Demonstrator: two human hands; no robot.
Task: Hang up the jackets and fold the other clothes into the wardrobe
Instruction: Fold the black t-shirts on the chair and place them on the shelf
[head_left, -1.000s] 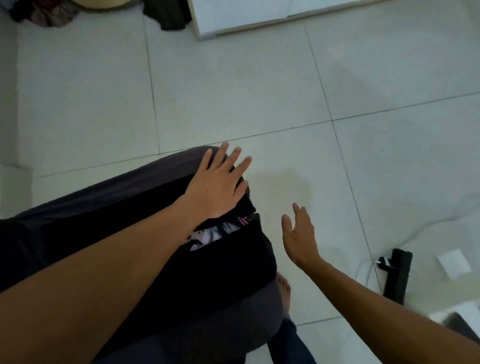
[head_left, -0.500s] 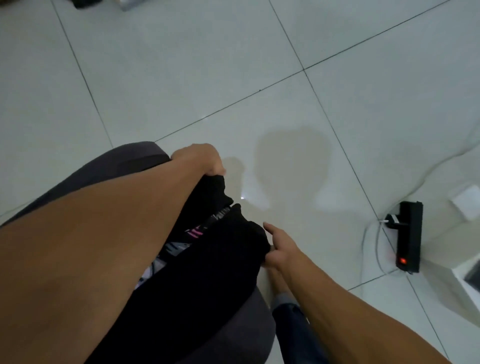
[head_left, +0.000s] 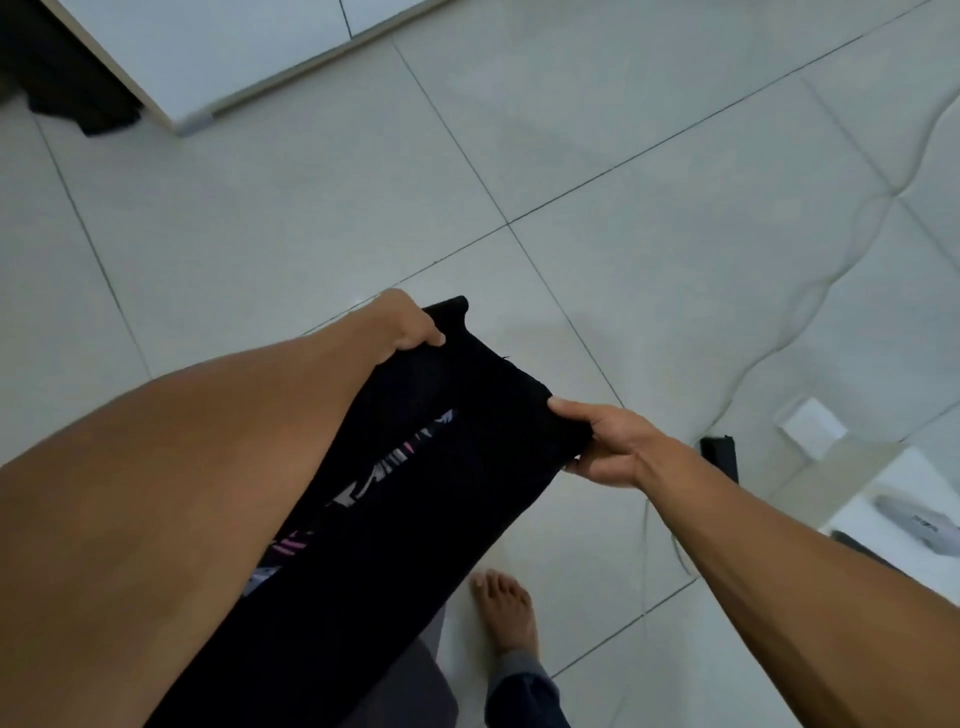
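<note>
A folded black garment (head_left: 457, 415) with a pink and white print along its fold hangs in front of me, above the floor. My left hand (head_left: 408, 325) is shut on its far left corner. At the right corner, my right hand (head_left: 602, 449) pinches the cloth between thumb and fingers. The garment's lower part runs down under my left forearm and is hidden there. A grey cloth (head_left: 410, 680) shows beneath it at the bottom.
White tiled floor (head_left: 311, 208) all around. A white wardrobe base (head_left: 218, 62) stands at the top left with dark clothes (head_left: 78, 98) beside it. A black power strip (head_left: 719, 457), a cable (head_left: 831, 280) and a white block (head_left: 810, 428) lie right. My bare foot (head_left: 506, 608) is below.
My hands went from lying flat and open to gripping the garment's two corners. The garment has been lifted off the grey surface, and my view swung toward the wardrobe.
</note>
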